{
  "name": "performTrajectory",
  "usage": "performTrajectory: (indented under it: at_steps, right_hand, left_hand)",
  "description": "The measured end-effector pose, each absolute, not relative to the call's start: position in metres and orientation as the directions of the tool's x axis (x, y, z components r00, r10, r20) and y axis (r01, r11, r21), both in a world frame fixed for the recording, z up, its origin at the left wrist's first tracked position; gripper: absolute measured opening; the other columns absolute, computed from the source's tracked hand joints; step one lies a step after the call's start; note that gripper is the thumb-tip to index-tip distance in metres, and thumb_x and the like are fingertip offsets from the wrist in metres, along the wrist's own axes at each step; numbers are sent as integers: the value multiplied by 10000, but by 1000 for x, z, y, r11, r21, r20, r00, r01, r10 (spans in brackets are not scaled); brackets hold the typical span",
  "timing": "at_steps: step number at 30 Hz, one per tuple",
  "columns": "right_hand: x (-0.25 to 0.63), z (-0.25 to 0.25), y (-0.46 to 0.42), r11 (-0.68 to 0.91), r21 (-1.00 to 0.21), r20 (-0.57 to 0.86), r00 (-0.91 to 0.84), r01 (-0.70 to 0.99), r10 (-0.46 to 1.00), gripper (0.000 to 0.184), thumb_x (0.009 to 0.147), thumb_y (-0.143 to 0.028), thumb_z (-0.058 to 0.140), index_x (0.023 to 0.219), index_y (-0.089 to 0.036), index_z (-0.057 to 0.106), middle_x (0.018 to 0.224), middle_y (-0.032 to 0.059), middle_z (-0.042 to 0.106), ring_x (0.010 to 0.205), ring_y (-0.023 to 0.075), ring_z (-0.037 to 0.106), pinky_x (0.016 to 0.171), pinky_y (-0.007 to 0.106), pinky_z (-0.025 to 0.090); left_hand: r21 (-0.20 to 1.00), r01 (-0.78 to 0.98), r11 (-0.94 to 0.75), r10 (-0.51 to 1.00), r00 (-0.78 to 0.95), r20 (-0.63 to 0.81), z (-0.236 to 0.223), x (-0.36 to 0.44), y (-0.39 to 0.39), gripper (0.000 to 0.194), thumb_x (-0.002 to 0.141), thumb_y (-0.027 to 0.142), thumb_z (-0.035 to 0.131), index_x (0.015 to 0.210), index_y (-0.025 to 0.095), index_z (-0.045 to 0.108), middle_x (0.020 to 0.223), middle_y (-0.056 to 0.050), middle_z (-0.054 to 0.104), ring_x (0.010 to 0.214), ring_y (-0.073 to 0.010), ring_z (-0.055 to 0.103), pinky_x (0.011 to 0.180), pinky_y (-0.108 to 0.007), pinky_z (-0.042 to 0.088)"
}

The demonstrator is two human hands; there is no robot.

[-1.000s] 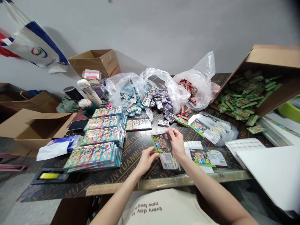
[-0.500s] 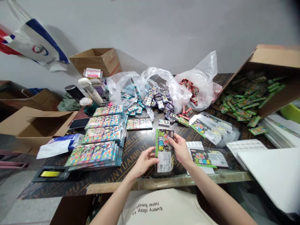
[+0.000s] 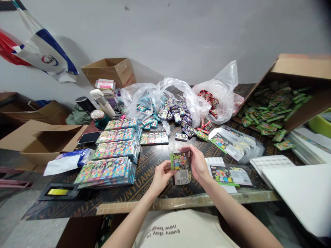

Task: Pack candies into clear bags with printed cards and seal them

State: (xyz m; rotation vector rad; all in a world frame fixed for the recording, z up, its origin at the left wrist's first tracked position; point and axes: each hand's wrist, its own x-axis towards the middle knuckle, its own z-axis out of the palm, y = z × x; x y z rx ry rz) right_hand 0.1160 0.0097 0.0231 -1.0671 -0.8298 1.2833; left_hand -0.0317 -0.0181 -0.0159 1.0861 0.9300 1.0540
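I see the packet (image 3: 181,164) between my two hands, low over the near part of the worktop (image 3: 147,162). It stands a little tilted, with its printed dark and green part at the top and a clear part with a white label below. If its lower end touches the worktop, I cannot tell.

My left hand (image 3: 160,178) is at the left edge of the packet and pinches it there, between the thumb in front and the bent fingers. My right hand (image 3: 199,163) is at the opposite edge, half curled, with its fingers reaching over the upper right corner. Its thumb is hidden from me, so I cannot tell whether this hand also pinches.

Just beside my right hand, on its right, another packet (image 3: 224,175) lies flat, partly upon a white paper (image 3: 216,161). Farther behind it is a pile of packets (image 3: 232,143). Beyond my hands there is a single purple box (image 3: 181,136), and near to it a green box (image 3: 202,135).

To the left of these lies a row of boxes (image 3: 154,138), and next to it the stacks of filled packs (image 3: 111,148), well apart from my left hand. At the back, plastic bags (image 3: 192,100) hold small boxes, and on the right an open carton (image 3: 300,65) contains many green ones.
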Motion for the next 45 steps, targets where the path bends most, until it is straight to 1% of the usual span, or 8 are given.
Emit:
performTrajectory:
  at_steps: [5,9,17,23,27,31,39,45]
  right_hand:
    - [112,24,1,-102,-928,-129,51,-359,990,158,687,-329,638,702,-172,644,725,27,673,669,153,593,647,254,453]
    - [108,21,-9,-137,-904,-170,46,-405,984,245,733,-415,592,718,-177,648,722,20,668,656,141,591,637,247,455]
    - [114,11,2,-30,-922,-127,228,-387,965,120,687,-281,620,646,-177,663,685,15,667,678,152,587,703,273,459]
    - [138,0,11,-117,-918,-184,144,-379,972,76,636,-250,635,665,-183,657,703,19,676,678,163,608,642,271,467]
    - [153,7,5,-24,-985,-43,111,-170,993,182,666,-297,670,819,-203,697,807,44,702,724,190,634,674,316,477]
    - [160,16,-3,162,-984,164,20,72,986,137,698,-287,654,815,-250,717,917,36,698,925,231,615,892,408,427]
    - [161,33,5,38,-992,24,-119,119,993,186,678,-326,662,779,-178,711,650,19,676,546,137,577,547,263,473]
    - [163,41,8,42,-989,15,-185,142,983,195,685,-344,643,721,-161,699,618,20,654,519,121,539,508,237,440]
  left_hand:
    - [842,-492,219,974,53,-222,1,-22,-19,321,709,388,614,882,121,655,864,-66,700,840,-211,633,773,-314,472]
    - [710,-614,345,926,102,-363,12,-17,-17,341,722,424,567,800,111,679,813,-76,709,833,-224,642,784,-330,474]
    - [676,-672,302,952,179,-248,5,5,-10,439,789,476,401,830,132,671,924,-68,691,906,-215,616,837,-331,447]
    - [844,-441,305,950,199,-239,10,-3,11,254,646,220,586,857,121,688,879,-84,697,847,-219,629,785,-320,459]
    - [995,-97,-31,994,106,41,25,-19,11,155,644,180,638,778,169,714,837,-66,695,819,-206,622,797,-319,457]
    - [953,158,-257,960,158,233,34,-26,8,89,676,249,653,697,193,719,780,-68,697,765,-210,622,772,-333,473]
    - [972,213,-96,971,233,45,37,-31,23,189,646,316,682,726,147,711,693,-59,697,631,-185,622,604,-269,478]
    - [958,245,-151,965,248,89,43,-29,22,149,649,288,670,664,143,702,623,-53,676,574,-165,593,552,-250,453]
